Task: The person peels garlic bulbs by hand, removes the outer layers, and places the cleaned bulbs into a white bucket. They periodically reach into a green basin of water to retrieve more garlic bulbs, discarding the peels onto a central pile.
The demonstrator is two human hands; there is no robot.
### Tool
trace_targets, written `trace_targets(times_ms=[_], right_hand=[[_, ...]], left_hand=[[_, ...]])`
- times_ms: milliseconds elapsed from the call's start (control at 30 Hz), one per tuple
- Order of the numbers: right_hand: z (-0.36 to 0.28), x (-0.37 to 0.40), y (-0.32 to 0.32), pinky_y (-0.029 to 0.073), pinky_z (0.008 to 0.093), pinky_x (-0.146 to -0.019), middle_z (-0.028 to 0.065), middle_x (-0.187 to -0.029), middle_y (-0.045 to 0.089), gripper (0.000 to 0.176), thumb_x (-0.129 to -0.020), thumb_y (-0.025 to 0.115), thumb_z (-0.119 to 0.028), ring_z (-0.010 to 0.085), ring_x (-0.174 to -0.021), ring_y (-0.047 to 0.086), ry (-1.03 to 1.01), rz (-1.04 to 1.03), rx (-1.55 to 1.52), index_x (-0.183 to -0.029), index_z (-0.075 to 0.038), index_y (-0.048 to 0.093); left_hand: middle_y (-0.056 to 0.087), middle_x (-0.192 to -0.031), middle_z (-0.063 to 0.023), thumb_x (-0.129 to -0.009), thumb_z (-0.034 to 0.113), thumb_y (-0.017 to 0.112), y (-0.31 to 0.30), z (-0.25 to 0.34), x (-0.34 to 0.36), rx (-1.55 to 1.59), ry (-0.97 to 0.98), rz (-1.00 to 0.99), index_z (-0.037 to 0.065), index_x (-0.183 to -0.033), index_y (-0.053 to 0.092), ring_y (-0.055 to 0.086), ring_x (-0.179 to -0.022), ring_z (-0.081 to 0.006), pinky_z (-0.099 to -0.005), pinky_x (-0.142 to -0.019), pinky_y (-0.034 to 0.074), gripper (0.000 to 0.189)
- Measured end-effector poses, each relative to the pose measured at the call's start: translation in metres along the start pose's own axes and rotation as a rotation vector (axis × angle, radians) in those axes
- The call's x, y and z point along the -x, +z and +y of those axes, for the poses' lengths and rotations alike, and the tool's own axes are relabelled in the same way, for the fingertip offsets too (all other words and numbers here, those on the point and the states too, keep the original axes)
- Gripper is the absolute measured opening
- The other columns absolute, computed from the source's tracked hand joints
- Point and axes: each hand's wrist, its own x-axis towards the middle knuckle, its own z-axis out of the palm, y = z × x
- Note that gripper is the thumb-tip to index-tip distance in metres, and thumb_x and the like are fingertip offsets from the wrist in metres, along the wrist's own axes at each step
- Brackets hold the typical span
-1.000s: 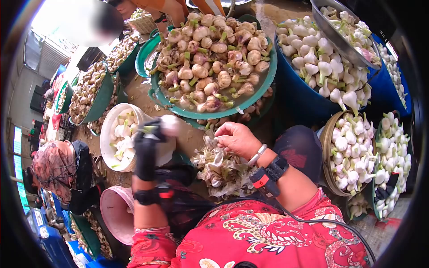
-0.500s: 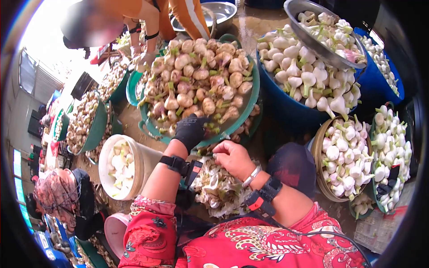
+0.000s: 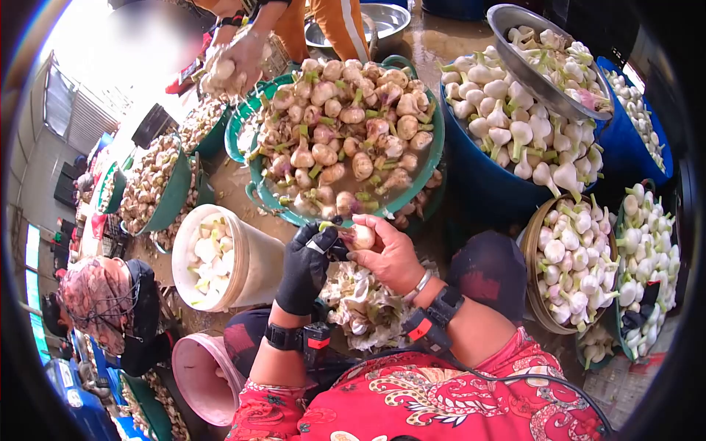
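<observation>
A garlic bulb [image 3: 361, 237] is held between my two hands, close to the front rim of the green basin [image 3: 438, 158]. My left hand [image 3: 303, 270], in a black glove, is closed at the bulb's green stem end. A small pale strip shows across the gloved fingers; I cannot make out what it is. My bare right hand [image 3: 391, 259] grips the bulb's round side with thumb and fingers. Beyond my hands, unpeeled garlic bulbs [image 3: 334, 125] are heaped in the basin. Below them lies a pile of papery garlic skins [image 3: 360, 309].
A white bucket [image 3: 257, 257] of peeled garlic stands at left, above a pink bucket [image 3: 195, 382]. At right are a blue barrel [image 3: 471, 165] of garlic, topped by a metal bowl [image 3: 507, 55], and a tan bucket [image 3: 531, 275]. Another person's hands [image 3: 246, 59] hold garlic at the back.
My left hand has come back from the basin's heap with a garlic bulb, and my right hand has closed on it. The other person's hands have lifted garlic.
</observation>
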Motion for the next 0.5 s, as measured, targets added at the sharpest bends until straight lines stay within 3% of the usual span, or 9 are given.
trace_targets(times_ms=[33,100,200,267,400,500], right_hand=[[-0.006,0.001,-0.002,0.050,0.0256,-0.082,0.0058,-0.112,0.058,0.054,-0.078,0.068,0.001,0.0106,-0.096,0.058,0.125,-0.063,-0.158,-0.127,-0.002,0.046],[-0.012,0.002,-0.004,0.050,0.0251,-0.081,0.0048,-0.108,0.060,0.054,-0.078,0.070,-0.003,0.0094,-0.095,0.058,0.188,-0.116,-0.271,-0.126,0.000,0.046],[-0.009,0.006,-0.005,0.051,0.0255,-0.079,0.0069,-0.107,0.061,0.056,-0.077,0.073,-0.009,0.0099,-0.092,0.059,0.155,-0.112,-0.156,-0.125,0.001,0.047],[-0.013,0.010,-0.007,0.047,0.0251,-0.086,0.0051,-0.110,0.059,0.055,-0.081,0.071,-0.011,0.0093,-0.096,0.056,-0.126,-0.066,0.408,-0.128,0.000,0.046],[-0.007,0.010,-0.005,0.047,0.0250,-0.084,0.0046,-0.104,0.061,0.053,-0.081,0.072,-0.016,0.0090,-0.093,0.056,-0.007,-0.035,0.216,-0.125,0.002,0.048],[0.010,0.008,-0.006,0.050,0.0253,-0.073,0.0066,-0.093,0.063,0.052,-0.079,0.074,-0.021,0.0101,-0.081,0.059,0.004,0.024,0.084,-0.119,0.002,0.051]], left_hand=[[0.062,-0.080,-0.0014,-0.090,0.017,0.057,0.002,0.005,0.002,0.004,-0.029,0.010,0.000,-0.106,0.060,0.057,-0.067,-0.0088,-0.0219,-0.062,0.045,0.024],[0.061,-0.080,-0.0012,-0.090,0.017,0.058,0.002,0.006,0.006,0.011,-0.067,0.025,0.000,-0.106,0.061,0.056,-0.067,-0.0087,-0.0218,-0.061,0.045,0.024],[0.058,-0.077,0.0005,-0.091,0.014,0.054,0.001,0.000,0.006,-0.010,-0.121,-0.009,-0.001,-0.107,0.061,0.052,-0.066,-0.0070,-0.0212,-0.060,0.044,0.024],[0.060,-0.079,-0.0005,-0.090,0.015,0.057,-0.001,-0.009,0.007,0.018,-0.119,0.002,-0.001,-0.106,0.062,0.054,-0.065,-0.0081,-0.0222,-0.060,0.045,0.023],[0.063,-0.080,-0.0032,-0.089,0.015,0.059,0.006,-0.009,0.008,0.096,-0.150,0.058,-0.001,-0.103,0.062,0.059,-0.067,-0.0104,-0.0245,-0.062,0.048,0.021],[0.063,-0.081,-0.0048,-0.091,0.016,0.056,0.005,-0.009,0.009,0.019,-0.159,0.010,0.000,-0.098,0.061,0.061,-0.068,-0.0118,-0.0249,-0.061,0.050,0.018]])
